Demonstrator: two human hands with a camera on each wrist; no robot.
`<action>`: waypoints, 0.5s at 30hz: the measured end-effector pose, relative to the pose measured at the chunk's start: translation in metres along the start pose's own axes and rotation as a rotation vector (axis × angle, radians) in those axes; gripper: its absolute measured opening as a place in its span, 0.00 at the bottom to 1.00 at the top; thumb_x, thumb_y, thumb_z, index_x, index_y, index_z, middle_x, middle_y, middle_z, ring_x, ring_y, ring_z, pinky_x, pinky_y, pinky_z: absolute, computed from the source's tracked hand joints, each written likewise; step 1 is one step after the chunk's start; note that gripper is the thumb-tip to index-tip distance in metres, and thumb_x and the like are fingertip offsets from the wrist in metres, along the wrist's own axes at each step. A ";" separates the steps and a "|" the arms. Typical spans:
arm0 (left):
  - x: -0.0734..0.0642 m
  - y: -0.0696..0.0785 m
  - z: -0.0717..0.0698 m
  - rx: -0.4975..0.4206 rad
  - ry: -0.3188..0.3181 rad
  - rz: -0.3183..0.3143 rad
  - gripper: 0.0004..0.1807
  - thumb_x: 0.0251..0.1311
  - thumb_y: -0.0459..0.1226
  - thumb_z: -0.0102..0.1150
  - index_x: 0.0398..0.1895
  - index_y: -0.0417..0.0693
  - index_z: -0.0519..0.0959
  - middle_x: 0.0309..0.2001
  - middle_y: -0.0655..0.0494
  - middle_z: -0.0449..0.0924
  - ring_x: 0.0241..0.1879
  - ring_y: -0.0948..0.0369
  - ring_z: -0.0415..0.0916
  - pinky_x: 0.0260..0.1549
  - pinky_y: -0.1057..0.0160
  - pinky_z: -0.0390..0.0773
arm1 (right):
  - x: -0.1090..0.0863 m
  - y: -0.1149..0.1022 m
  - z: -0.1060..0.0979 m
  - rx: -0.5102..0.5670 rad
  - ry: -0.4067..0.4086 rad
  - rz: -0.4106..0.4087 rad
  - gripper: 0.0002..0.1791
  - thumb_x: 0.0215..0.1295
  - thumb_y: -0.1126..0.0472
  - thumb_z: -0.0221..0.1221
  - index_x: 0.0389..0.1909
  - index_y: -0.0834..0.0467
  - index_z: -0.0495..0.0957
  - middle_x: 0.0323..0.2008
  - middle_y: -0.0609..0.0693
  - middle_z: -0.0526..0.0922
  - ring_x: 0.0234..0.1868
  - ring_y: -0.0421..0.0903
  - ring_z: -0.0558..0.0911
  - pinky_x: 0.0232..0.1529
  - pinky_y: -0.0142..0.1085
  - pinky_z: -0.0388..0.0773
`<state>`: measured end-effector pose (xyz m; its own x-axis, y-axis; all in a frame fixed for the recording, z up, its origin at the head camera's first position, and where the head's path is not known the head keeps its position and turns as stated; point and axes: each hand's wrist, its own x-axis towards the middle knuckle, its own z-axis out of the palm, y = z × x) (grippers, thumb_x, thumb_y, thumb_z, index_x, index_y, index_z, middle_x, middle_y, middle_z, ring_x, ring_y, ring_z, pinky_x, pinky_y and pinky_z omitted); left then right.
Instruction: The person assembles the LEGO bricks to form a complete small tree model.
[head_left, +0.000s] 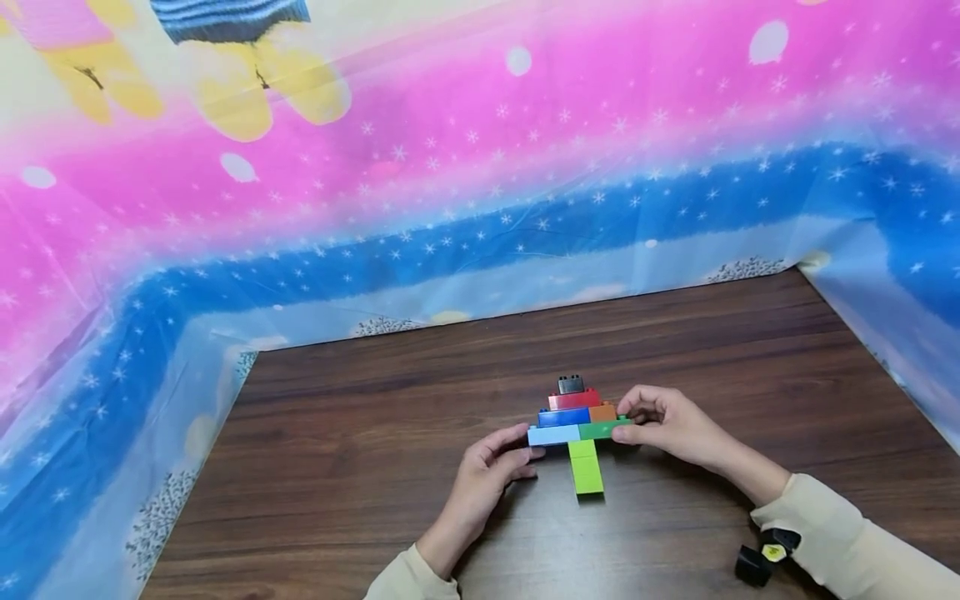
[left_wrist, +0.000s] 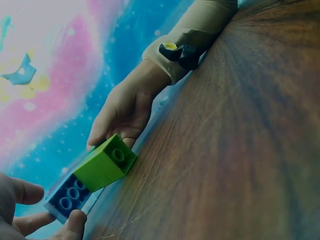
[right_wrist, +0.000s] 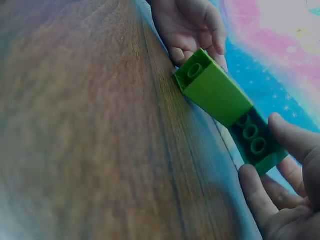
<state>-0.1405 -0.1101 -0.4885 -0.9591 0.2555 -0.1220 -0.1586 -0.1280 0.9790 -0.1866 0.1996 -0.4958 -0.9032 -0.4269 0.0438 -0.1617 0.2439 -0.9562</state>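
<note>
Both hands hold one build of toy building bricks at the middle of the table. It rises in steps: a light green stem (head_left: 587,468), a light blue brick (head_left: 553,435) beside a green brick (head_left: 602,429), then a blue brick (head_left: 565,417) beside an orange one (head_left: 602,412), a red brick (head_left: 573,400) and a black brick (head_left: 571,384) on top. My left hand (head_left: 483,475) holds the light blue end between thumb and fingers. My right hand (head_left: 675,425) pinches the green end. Hollow undersides show in both wrist views. Whether the stem touches the table is unclear.
A dark wooden table (head_left: 360,417) lies under the hands. Behind it and along its sides hangs a pink and blue printed cloth (head_left: 450,192). A black strap device (head_left: 772,550) is on the right sleeve.
</note>
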 end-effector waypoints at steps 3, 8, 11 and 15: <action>0.000 -0.001 -0.001 -0.016 -0.011 -0.005 0.25 0.70 0.24 0.53 0.69 0.23 0.70 0.61 0.29 0.78 0.51 0.54 0.86 0.48 0.63 0.86 | 0.001 0.000 0.000 -0.012 0.021 0.010 0.13 0.66 0.62 0.73 0.44 0.63 0.81 0.38 0.54 0.86 0.37 0.45 0.85 0.37 0.38 0.86; 0.002 -0.002 -0.003 -0.022 -0.032 -0.009 0.29 0.65 0.22 0.51 0.70 0.20 0.67 0.60 0.24 0.78 0.46 0.61 0.85 0.48 0.67 0.85 | 0.003 -0.002 -0.001 -0.035 0.037 0.022 0.12 0.66 0.62 0.73 0.44 0.63 0.83 0.36 0.54 0.86 0.34 0.45 0.85 0.34 0.37 0.85; 0.003 -0.001 -0.004 -0.014 -0.034 -0.017 0.29 0.64 0.22 0.51 0.71 0.22 0.67 0.65 0.27 0.75 0.51 0.59 0.84 0.48 0.66 0.85 | 0.004 0.000 0.000 -0.051 0.054 0.000 0.10 0.66 0.62 0.73 0.43 0.62 0.83 0.35 0.53 0.86 0.33 0.45 0.84 0.34 0.36 0.85; 0.004 0.000 -0.005 -0.013 -0.032 -0.025 0.30 0.64 0.22 0.50 0.71 0.22 0.67 0.68 0.29 0.72 0.57 0.54 0.82 0.49 0.65 0.85 | 0.005 0.004 0.001 -0.087 0.082 -0.039 0.07 0.67 0.62 0.72 0.40 0.59 0.85 0.34 0.50 0.85 0.31 0.44 0.83 0.33 0.35 0.83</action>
<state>-0.1452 -0.1135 -0.4900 -0.9466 0.2897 -0.1411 -0.1860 -0.1337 0.9734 -0.1918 0.1976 -0.4993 -0.9246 -0.3655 0.1073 -0.2277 0.3044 -0.9249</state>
